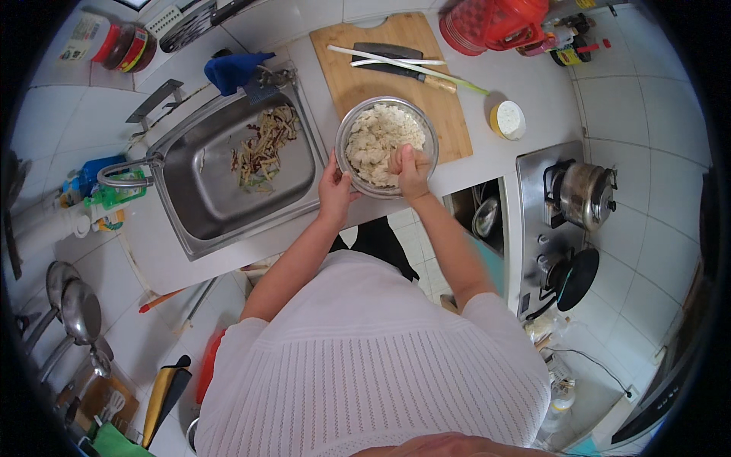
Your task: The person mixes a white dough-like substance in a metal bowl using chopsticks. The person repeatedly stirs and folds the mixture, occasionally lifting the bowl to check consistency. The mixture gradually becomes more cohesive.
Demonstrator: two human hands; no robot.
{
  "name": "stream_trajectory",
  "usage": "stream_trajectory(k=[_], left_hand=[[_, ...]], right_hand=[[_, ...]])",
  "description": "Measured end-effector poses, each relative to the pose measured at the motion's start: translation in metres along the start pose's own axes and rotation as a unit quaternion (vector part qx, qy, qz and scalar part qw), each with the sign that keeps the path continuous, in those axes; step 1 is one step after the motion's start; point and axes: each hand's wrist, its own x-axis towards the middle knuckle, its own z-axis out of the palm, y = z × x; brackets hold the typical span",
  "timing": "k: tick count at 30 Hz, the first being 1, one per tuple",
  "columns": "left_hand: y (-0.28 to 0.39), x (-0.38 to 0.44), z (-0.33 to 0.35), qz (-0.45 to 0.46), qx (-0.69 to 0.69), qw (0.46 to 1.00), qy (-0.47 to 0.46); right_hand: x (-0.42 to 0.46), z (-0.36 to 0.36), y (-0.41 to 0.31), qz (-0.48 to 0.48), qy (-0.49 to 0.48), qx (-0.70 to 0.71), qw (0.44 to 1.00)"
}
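A round metal bowl (431, 128) sits at the counter's front edge, partly over the near end of a wooden cutting board (337, 51). Pale, lumpy dough (377, 140) with floury crumbs fills much of it. My left hand (336, 191) grips the bowl's left side, thumb near the rim. Inside the bowl, at the right, my right hand (412, 171) is curled into a fist against the dough; its fingers are motion-blurred and no tool shows in it. Behind the bowl, a cleaver (394, 50) lies on the board with scallion stalks (451, 80) across its blade.
Left of the bowl, a steel sink (200, 200) holds vegetable scraps (265, 148). A small yellow cup of white powder (508, 120) stands right of the board. Farther right, a gas stove (531, 251) carries a lidded pot (585, 197) and a black pan (577, 280). Red plastic baskets (491, 25) stand behind.
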Motion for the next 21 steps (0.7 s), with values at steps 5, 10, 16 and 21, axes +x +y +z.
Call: stream_trajectory(k=[5,10,16,21], left_hand=[[-0.015,0.01,-0.007,-0.016,0.008,1.0,0.005],[-0.004,0.005,-0.004,-0.021,0.025,0.999,0.002],[-0.005,0.0,0.004,-0.022,0.016,1.0,0.012],[-0.002,0.001,0.01,-0.018,0.011,1.0,0.021]], right_hand=[[0.068,0.012,0.02,-0.173,0.023,-0.23,0.957],[0.091,0.055,0.02,-0.068,0.19,0.105,0.974],[0.029,-0.009,-0.002,0.108,-0.011,0.017,0.994],[0.06,0.023,-0.013,-0.169,-0.108,-0.316,0.927]])
